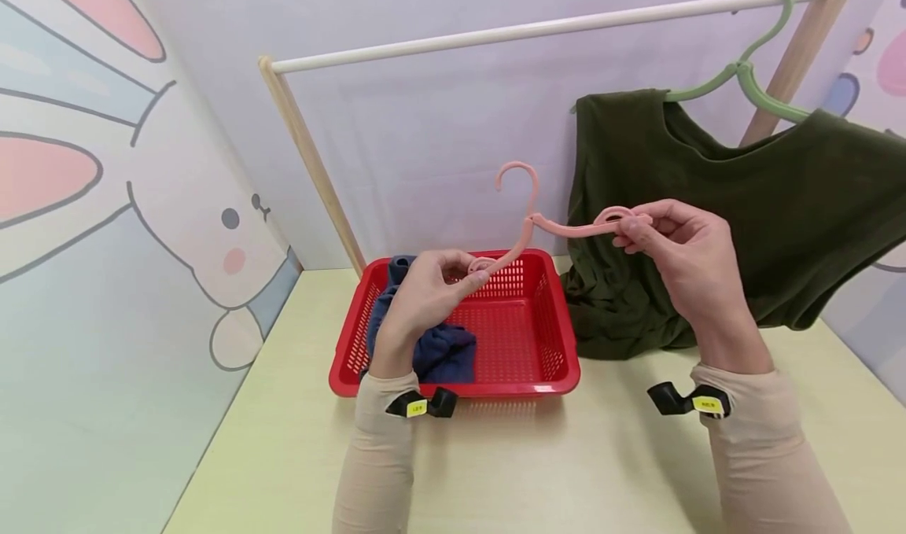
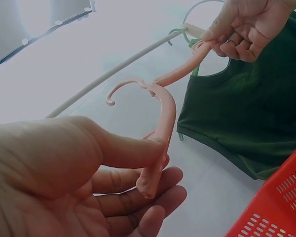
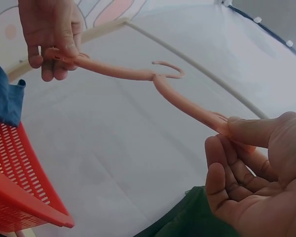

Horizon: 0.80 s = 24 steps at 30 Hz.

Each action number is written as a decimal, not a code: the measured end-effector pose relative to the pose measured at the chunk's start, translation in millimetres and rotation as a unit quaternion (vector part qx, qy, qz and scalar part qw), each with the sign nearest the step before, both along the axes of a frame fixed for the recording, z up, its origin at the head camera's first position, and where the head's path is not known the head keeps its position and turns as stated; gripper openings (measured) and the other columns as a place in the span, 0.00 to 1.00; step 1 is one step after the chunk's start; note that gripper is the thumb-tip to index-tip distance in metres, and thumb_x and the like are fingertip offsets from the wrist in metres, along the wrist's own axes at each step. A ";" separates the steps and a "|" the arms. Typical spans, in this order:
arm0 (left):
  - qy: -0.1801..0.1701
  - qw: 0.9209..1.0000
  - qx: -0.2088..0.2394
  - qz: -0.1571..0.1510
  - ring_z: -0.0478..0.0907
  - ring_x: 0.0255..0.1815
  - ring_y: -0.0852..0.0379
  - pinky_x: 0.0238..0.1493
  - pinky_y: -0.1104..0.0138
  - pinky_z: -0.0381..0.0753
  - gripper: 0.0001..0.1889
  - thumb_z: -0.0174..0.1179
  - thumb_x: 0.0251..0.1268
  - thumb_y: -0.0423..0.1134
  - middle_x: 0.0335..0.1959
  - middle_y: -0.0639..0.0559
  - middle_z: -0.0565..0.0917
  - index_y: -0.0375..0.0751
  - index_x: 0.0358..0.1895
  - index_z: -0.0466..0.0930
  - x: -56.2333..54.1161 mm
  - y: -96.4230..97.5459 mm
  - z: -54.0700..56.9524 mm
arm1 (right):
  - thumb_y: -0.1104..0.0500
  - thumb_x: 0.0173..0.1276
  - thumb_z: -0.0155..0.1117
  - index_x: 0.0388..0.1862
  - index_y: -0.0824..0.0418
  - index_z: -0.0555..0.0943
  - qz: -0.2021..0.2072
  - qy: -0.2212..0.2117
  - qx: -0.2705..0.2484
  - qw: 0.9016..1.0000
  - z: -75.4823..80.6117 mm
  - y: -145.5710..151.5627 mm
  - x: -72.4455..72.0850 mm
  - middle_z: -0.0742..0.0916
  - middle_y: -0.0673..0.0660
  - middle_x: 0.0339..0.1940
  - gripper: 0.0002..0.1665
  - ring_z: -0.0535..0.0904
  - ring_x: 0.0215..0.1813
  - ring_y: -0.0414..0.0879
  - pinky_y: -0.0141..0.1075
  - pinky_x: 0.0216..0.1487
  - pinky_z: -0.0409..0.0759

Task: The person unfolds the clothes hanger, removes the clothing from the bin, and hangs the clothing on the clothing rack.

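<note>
A pink folding hanger (image 1: pixel 531 218) is stretched between the two hands above the back of a red plastic basket (image 1: pixel 524 389), its hook (image 1: pixel 535 184) pointing towards twelve o'clock. The left hand (image 1: pixel 432 290) pinches the tip at eight o'clock, the right hand (image 1: pixel 683 251) the tip at three. The two arms meet at different slopes, so the central joint is probably the weak spot: pushing the tips together or twisting one could fold it, and a hard outward pull might strain it. Both holds lie at the very ends, so a loosened thumb would likely let that side drop towards six o'clock, into the basket or onto the tabletop (image 1: pixel 602 455).

The right hand works near the dark green sleeveless top (image 1: pixel 708 204); a careless swing towards three o'clock could snag it or knock its light green hanger (image 1: pixel 740 68) along the white rail (image 1: pixel 524 32). Below the left hand, a navy garment (image 1: pixel 446 353) fills the basket's nine o'clock side; a lowered wrist could drag the cloth or tip the rim.
</note>
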<state>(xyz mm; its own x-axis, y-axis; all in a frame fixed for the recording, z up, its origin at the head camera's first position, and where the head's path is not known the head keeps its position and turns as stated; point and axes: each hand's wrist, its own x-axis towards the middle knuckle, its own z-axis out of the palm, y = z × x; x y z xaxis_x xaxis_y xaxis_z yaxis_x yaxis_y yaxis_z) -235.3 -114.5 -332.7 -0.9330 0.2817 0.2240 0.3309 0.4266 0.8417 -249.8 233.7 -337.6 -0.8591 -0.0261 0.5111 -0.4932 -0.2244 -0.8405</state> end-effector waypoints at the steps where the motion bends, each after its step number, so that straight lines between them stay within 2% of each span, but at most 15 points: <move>1: 0.002 1.000 -0.001 0.003 0.81 0.42 0.48 0.39 0.63 0.78 0.07 0.71 0.79 0.39 0.41 0.46 0.88 0.38 0.49 0.91 -0.2 0.0 0.0 | 0.74 0.74 0.73 0.54 0.85 0.83 0.003 -0.003 0.006 1.000 0.5 0.2 0.2 0.92 0.62 0.40 0.15 0.90 0.40 0.49 0.32 0.51 0.90; 5: 0.010 1.000 -0.002 0.020 0.82 0.43 0.48 0.41 0.61 0.79 0.08 0.71 0.80 0.39 0.42 0.46 0.88 0.37 0.49 0.91 -1.6 -2.0 -0.2 | 0.74 0.76 0.71 0.53 0.82 0.85 0.030 -0.017 0.046 0.998 2.4 4.3 0.5 0.93 0.61 0.40 0.11 0.91 0.40 0.49 0.30 0.50 0.90; 8: 0.011 1.000 0.001 0.026 0.82 0.42 0.46 0.40 0.61 0.78 0.07 0.70 0.80 0.38 0.42 0.45 0.88 0.37 0.48 0.90 -2.6 -4.3 -0.3 | 0.71 0.78 0.71 0.54 0.78 0.87 0.043 -0.034 0.109 0.993 4.9 7.9 2.6 0.94 0.60 0.43 0.11 0.92 0.41 0.49 0.30 0.49 0.89; 12: 0.011 0.999 0.005 0.031 0.81 0.40 0.46 0.39 0.62 0.78 0.06 0.70 0.80 0.37 0.42 0.45 0.87 0.37 0.49 0.90 -3.0 -7.1 -0.3 | 0.68 0.79 0.72 0.58 0.71 0.90 0.036 -0.044 0.211 0.976 8.6 10.6 6.9 0.95 0.59 0.46 0.13 0.92 0.43 0.50 0.32 0.50 0.89; 15: 0.010 0.999 0.007 0.029 0.81 0.39 0.47 0.39 0.63 0.79 0.07 0.70 0.80 0.37 0.42 0.46 0.87 0.37 0.51 0.90 -3.2 -9.1 0.1 | 0.66 0.79 0.73 0.59 0.68 0.90 0.032 -0.045 0.258 0.965 9.8 12.4 8.5 0.95 0.59 0.47 0.14 0.93 0.44 0.52 0.34 0.50 0.90; 21: 0.002 1.000 0.013 0.012 0.82 0.41 0.43 0.40 0.65 0.80 0.08 0.71 0.79 0.37 0.42 0.46 0.89 0.38 0.52 0.91 -3.4 -11.5 1.0 | 0.64 0.77 0.77 0.57 0.64 0.92 0.015 -0.062 0.295 0.953 9.1 17.0 9.6 0.95 0.56 0.45 0.13 0.94 0.43 0.52 0.34 0.51 0.91; 24: -0.001 1.000 0.021 -0.001 0.83 0.41 0.38 0.39 0.66 0.80 0.08 0.72 0.78 0.37 0.41 0.47 0.88 0.38 0.52 0.91 -3.1 -11.5 0.9 | 0.64 0.77 0.76 0.58 0.65 0.92 0.010 -0.062 0.289 0.955 8.3 19.5 9.2 0.95 0.57 0.45 0.13 0.94 0.43 0.52 0.33 0.52 0.90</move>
